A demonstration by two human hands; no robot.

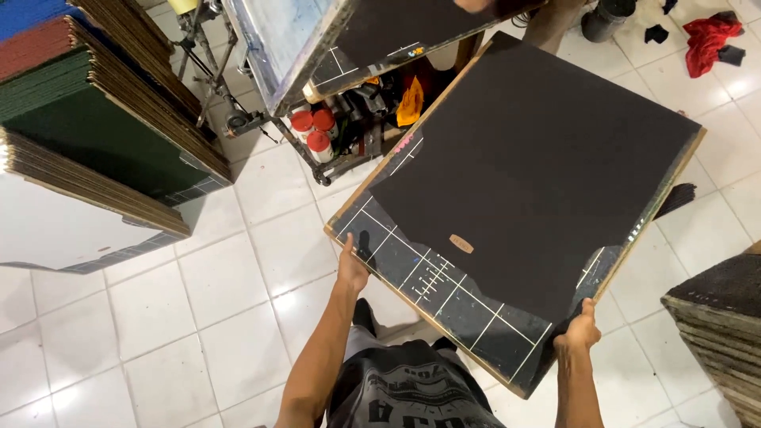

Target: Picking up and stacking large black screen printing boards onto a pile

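A large board (515,198), faced with black fabric and marked with white grid lines along its near edge, is held level above the white tiled floor (198,317), stretching away from the body with its long axis running up and to the right. The left hand (351,272) is clasped on the board's near-left corner and the right hand (579,331) on its near-right edge, so both hands sit at the near end and neither is clearly closer to the board's middle. Left of the board, stacked panels (103,127) and red-capped jars (313,131) under a printing frame (301,47) are seen; right of it, another stack (717,317) is seen.
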